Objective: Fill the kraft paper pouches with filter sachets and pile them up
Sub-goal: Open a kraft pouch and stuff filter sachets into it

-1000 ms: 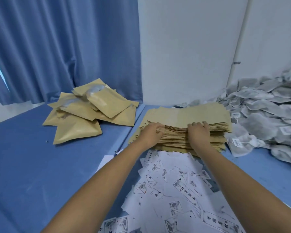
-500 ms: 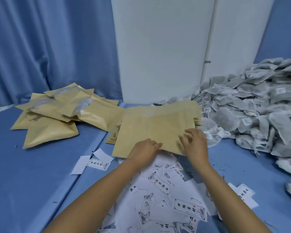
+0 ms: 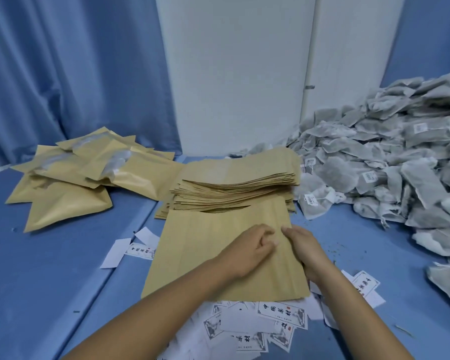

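A flat empty kraft pouch (image 3: 205, 245) lies in front of me, partly on the loose labels, with its far edge against the stack of empty kraft pouches (image 3: 234, 178). My left hand (image 3: 247, 249) lies on the pouch with its fingers curled, pinching the paper near the right edge. My right hand (image 3: 305, 249) grips that same right edge, thumb on top. Grey filter sachets (image 3: 379, 162) are heaped on the right. The filled pouches (image 3: 73, 178) are piled at the left.
Several white printed labels (image 3: 260, 326) are scattered on the blue surface (image 3: 50, 281) just below the pouch and at both sides. A white wall panel (image 3: 234, 74) and a blue curtain (image 3: 63, 68) close off the back.
Both hands have drawn the pouch off the stack and toward me. My hands have come together at its right edge. The view has shifted right.
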Demonstrator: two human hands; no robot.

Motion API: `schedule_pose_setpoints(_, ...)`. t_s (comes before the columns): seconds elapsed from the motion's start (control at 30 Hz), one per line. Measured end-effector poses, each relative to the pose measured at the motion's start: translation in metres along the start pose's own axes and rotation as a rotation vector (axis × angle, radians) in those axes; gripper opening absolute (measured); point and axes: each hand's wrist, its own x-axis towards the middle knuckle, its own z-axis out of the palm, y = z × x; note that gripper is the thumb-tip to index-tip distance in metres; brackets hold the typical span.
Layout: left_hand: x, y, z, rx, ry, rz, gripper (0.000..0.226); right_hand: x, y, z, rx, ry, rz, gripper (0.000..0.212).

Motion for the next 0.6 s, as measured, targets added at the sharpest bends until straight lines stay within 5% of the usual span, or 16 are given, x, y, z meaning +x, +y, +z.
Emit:
schedule_pose_setpoints(0.2, 0.042, 0.019, 0.027, -0.395, 0.069, -0.437, 0.044, -0.01, 0.0, 0.002, 0.41, -0.114, 0.082, 0.029)
schedule_pose_setpoints(0.6, 0.046, 0.012, 0.019, -0.62, 0.024, -0.509, 0.037, -0.009, -0.002, 0.001, 0.539, -0.193, 0.086, 0.031)
